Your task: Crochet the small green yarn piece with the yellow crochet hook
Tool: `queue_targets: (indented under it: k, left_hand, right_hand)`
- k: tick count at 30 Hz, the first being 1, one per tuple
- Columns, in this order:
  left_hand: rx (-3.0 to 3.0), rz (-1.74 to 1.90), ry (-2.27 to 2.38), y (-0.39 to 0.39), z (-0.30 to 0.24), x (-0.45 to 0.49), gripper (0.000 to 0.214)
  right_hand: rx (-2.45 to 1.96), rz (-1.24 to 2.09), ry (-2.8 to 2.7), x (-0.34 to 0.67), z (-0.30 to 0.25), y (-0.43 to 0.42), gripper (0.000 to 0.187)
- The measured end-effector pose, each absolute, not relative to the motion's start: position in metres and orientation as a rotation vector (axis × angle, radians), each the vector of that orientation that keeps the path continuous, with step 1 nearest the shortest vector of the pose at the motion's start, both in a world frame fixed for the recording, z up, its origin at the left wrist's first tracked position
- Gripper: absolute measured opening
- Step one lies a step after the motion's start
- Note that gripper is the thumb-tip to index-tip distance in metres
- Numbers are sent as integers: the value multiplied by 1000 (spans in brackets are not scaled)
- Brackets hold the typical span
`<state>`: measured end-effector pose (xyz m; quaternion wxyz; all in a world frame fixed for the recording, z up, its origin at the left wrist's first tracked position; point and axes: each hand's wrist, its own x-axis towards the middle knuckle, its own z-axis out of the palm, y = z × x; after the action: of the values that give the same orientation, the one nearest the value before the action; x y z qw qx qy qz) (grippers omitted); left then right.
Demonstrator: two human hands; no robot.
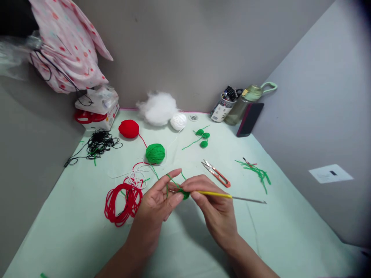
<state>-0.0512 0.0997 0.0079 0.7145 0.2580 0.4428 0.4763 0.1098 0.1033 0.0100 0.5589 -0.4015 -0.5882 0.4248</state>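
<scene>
Right now your left hand is half open, fingers spread, with the green strand looped over its forefinger and the green crochet piece pinched at its fingertips. Your right hand is closed around the crochet hook by its yellow grip, with the tip at that piece, just above the counter. The strand leads up to the green yarn ball. The snips lie just beyond your right hand, and the red yarn coil lies beside your left.

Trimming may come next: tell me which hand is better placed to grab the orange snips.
Right, likely: the snips lie just beyond the right hand, though it holds the crochet hook; the left hand, holding green yarn, is farther.
</scene>
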Motion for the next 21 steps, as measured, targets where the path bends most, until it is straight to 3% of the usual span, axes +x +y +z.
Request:
queue_targets:
  k: [4,12,21]
  left_hand:
    - [447,1021,891,100,13,-54,59]
    - [380,922,771,100,14,-54,46]
    - [550,1142,989,96,9,-43,40]
  right_hand:
    - [-905,1154,-1244,113,6,106,17]
    - [-884,1555,-853,116,7,114,25]
    - [-961,1125,-1261,109,3,106,18]
